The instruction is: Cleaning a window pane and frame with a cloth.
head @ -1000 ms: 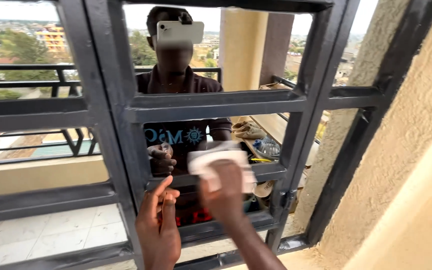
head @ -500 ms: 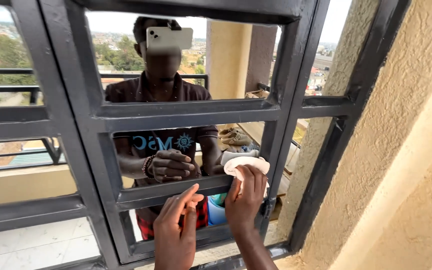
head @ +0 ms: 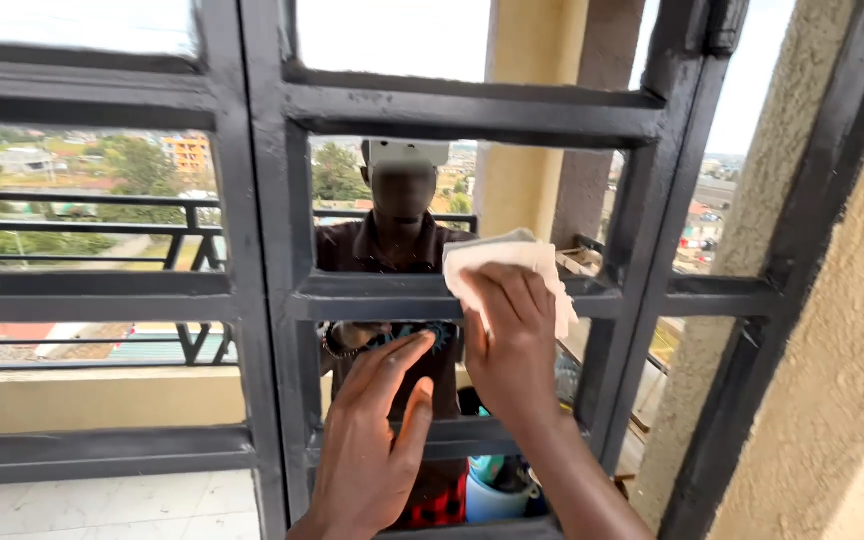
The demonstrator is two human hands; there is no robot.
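Landmark: black-painted metal window grille (head: 252,290) of flat crossbars and uprights, with reflective glass behind it.

1. Left of the grille's middle upright: panes showing a dark balcony railing (head: 82,200), a pale tiled floor (head: 102,505) below it, and trees and buildings far beyond.

2. My left hand (head: 377,440), low on the grille, just right of the middle upright. Released, fingers straight and together, palm towards the glass, grasping nothing. Fingertips reach up close under the middle crossbar; whether they touch the glass I cannot tell.

3. In the glass behind the grille, above and behind my left hand: a reflection of a person in a dark polo shirt (head: 392,250), with a pale phone (head: 407,152) mounted at the head.

4. My right hand (head: 512,340), just right of the left hand and higher. Fingers spread flat over a white folded cloth (head: 502,262), pressing it to the grille's middle crossbar and the pane above it. The cloth's top and right edges show past my fingers.

5. Below my right wrist, behind the grille's lowest pane: a blue plastic tub (head: 497,495), partly hidden.

6. Right of the grille: a rough-plastered beige wall (head: 832,350), touching the frame's outer edge.
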